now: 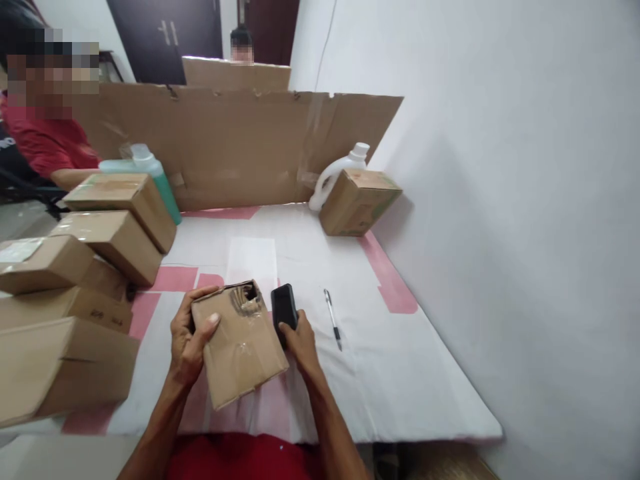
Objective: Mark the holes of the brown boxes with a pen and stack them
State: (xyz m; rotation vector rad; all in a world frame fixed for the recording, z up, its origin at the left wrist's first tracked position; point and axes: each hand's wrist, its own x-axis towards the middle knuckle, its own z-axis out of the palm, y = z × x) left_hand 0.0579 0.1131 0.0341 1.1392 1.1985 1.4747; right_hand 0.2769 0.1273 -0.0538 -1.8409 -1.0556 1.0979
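My left hand (193, 333) grips a small cardboard box (243, 357) by its left side, thumb on the face toward me. The box is tilted, and its upper right corner is torn open with dark marks around the hole. Just right of the box, my right hand (301, 337) is closed around the lower end of a black smartphone (284, 307); its dark face is turned up. On the cloth to the right of that hand lies a pen (333, 319) with a black grip. A white sheet of paper (251, 257) lies beyond the box.
Several cardboard boxes (95, 363) are stacked along the left, with a green liquid bottle (163, 180) behind them. At the back right stand another box (357, 203) and a white jug (333, 173). A cardboard partition (240, 143) closes the table's far side. People sit beyond; a wall (525, 233) borders the right.
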